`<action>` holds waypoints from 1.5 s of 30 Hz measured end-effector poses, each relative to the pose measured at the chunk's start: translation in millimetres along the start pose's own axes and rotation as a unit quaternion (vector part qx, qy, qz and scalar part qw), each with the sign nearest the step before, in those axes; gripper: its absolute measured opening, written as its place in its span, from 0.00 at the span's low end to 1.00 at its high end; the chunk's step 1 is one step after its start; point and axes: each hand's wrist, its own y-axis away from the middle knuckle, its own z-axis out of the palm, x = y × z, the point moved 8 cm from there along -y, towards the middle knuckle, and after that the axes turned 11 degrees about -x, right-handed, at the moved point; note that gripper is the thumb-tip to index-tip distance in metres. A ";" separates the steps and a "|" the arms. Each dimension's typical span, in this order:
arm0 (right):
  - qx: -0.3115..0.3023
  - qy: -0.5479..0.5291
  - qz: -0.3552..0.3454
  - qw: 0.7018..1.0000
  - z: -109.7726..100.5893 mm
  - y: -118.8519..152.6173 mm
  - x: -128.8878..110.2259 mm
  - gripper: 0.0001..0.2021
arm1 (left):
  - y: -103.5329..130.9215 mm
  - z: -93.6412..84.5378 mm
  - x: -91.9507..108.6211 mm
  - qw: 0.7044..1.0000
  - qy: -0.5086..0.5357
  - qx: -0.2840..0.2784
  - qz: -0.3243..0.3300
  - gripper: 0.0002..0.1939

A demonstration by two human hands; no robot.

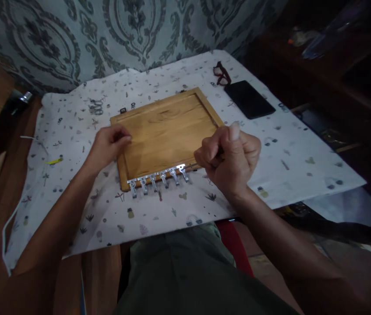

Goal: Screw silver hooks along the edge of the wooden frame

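Note:
A framed wooden board (168, 131) lies flat on the cloth-covered table. Several silver metal hooks (154, 177) are lined up along its near edge. Over the board's left edge is my left hand (108, 144), thumb and fingers brought together; whatever it may hold is too small to make out. My right hand (233, 155) is curled closed above the board's near right corner, thumb on top. A thin metallic piece shows beside its fingers, near the last hook, but its link to the hand is unclear.
Loose metal hooks (96, 107) lie behind the board at left. Glasses (222, 73) and a black tablet (249, 99) rest at the back right. A yellow item (54, 161) and a white cable (5, 236) are at left. A patterned curtain (132, 30) hangs behind the table.

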 end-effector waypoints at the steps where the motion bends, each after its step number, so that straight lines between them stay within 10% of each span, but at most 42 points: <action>1: -0.001 -0.001 0.001 1.000 -0.2 0.4 0.1 0.26 | 0.0 14.7 16.4 0.998 0.041 -0.037 0.033 0.07; 11: 0.041 0.039 0.048 0.997 -16.1 10.7 7.1 0.25 | 6.3 94.7 91.1 0.954 0.158 -0.237 0.091 0.05; 45: 0.013 0.020 0.009 1.000 -16.0 12.0 -0.2 0.23 | 3.4 116.9 108.4 0.935 0.062 -0.306 0.167 0.06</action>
